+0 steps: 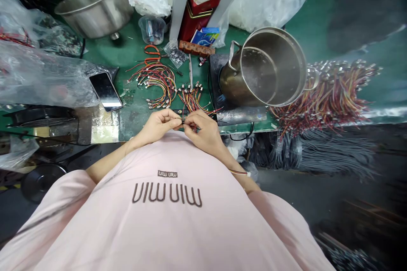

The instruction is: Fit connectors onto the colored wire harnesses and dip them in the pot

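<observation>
Fingers of left hand [157, 126] and right hand [203, 131] pinching small wire connector [182, 122], near loose wire harnesses [193, 99]; hard tug could snag leads, loosen crimps.

A thin dark wire lead [186, 122] lies pinched between the left hand [155, 127] and right hand [203, 132].

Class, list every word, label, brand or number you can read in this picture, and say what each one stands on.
"miu miu": large brown letters, upside down in this view, on the pink T-shirt.
"miu miu": the small brown label above those letters on the same shirt.
The blue box has printing, too small to read.
</observation>
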Demonstrator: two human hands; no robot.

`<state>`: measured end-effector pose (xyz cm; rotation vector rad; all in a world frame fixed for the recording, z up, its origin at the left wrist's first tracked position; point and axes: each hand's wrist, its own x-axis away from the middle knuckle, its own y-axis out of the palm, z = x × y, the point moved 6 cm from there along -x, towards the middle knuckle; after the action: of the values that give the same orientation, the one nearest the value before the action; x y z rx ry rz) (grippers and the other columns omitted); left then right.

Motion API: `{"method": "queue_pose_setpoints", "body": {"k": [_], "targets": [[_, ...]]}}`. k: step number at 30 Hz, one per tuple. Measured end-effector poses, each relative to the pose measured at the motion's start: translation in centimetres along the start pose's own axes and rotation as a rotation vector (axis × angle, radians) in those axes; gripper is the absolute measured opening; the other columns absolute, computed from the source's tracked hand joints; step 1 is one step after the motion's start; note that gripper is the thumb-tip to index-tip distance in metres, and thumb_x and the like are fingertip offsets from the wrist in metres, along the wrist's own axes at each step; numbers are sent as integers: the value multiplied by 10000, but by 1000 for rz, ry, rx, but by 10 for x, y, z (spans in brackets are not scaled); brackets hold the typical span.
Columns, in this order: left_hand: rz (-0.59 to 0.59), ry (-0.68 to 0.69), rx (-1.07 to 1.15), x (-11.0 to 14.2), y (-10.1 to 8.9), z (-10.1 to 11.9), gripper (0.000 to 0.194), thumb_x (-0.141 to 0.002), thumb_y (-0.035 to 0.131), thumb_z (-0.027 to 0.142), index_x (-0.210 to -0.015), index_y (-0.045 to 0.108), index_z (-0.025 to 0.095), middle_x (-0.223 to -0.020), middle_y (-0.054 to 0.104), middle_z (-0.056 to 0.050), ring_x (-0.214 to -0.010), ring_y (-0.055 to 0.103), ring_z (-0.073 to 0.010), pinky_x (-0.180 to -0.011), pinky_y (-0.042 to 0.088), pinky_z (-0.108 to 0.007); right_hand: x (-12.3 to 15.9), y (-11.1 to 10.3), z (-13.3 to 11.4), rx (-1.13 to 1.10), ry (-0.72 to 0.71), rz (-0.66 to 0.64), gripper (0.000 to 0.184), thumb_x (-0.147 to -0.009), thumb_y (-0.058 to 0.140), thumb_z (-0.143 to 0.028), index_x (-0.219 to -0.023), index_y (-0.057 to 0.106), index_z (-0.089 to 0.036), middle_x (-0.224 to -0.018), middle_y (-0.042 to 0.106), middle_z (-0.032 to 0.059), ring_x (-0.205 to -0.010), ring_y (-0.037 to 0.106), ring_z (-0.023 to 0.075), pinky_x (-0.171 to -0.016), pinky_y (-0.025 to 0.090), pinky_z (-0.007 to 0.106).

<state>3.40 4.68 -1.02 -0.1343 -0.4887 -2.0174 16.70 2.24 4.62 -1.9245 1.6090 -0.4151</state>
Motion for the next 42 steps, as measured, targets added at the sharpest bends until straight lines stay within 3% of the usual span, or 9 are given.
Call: {"method": "queue_pose_setpoints", "body": {"k": [4, 9, 14, 17, 22, 28, 42], "targets": [[-23, -31, 43, 0, 0, -1, 324, -728, 740, 422, -790, 624, 126, -679, 663, -11, -651, 606, -107, -674, 475, -249, -1, -1, -1, -33, 11, 7, 143, -753, 527, -69, -684, 531, -195, -755, 567, 17, -702, 535, 127, -614, 433, 252], [-92, -83, 84, 1, 0, -3, 328, -718, 747, 425, -779, 633, 123, -671, 672, -16, -643, 612, -107, -668, 482, -247, -2, 1, 1, -145, 58, -75, 150, -747, 519, -58, -674, 527, -189, -740, 555, 8, -686, 521, 123, -599, 408, 252], [-128, -119, 83, 4, 2, -8, 308, -717, 750, 408, -759, 641, 122, -664, 676, -11, -624, 606, -92, -645, 471, -222, -1, 2, -2, -120, -47, -94, 145, -778, 507, -61, -714, 519, -190, -758, 549, 14, -733, 522, 132, -638, 432, 258], [-116, -149, 117, 4, 2, -12, 341, -695, 763, 436, -754, 638, 124, -655, 680, -13, -615, 616, -96, -641, 479, -224, 1, 1, -4, -102, -79, -93, 131, -786, 517, -66, -742, 539, -188, -789, 555, 22, -742, 528, 130, -644, 450, 255], [-80, -174, 183, 4, 0, -14, 392, -660, 779, 477, -772, 634, 130, -635, 680, -10, -597, 629, -102, -645, 498, -235, 5, -1, 0, -153, 24, -122, 121, -780, 546, -70, -755, 584, -182, -852, 584, 29, -732, 554, 117, -641, 476, 249], [-78, -192, 183, 4, -1, -15, 389, -649, 787, 465, -759, 638, 123, -634, 683, -16, -593, 630, -101, -639, 498, -232, 4, -1, 0, -167, -14, -127, 111, -812, 546, -102, -776, 621, -174, -834, 629, 35, -754, 592, 120, -635, 479, 237], [-42, -193, 126, 6, -2, -13, 399, -664, 768, 492, -711, 614, 126, -638, 674, -18, -595, 608, -102, -644, 488, -242, 5, 10, -2, 175, -173, -52, 147, -762, 492, -69, -748, 514, -214, -857, 596, 57, -795, 580, 159, -675, 486, 262]]}}
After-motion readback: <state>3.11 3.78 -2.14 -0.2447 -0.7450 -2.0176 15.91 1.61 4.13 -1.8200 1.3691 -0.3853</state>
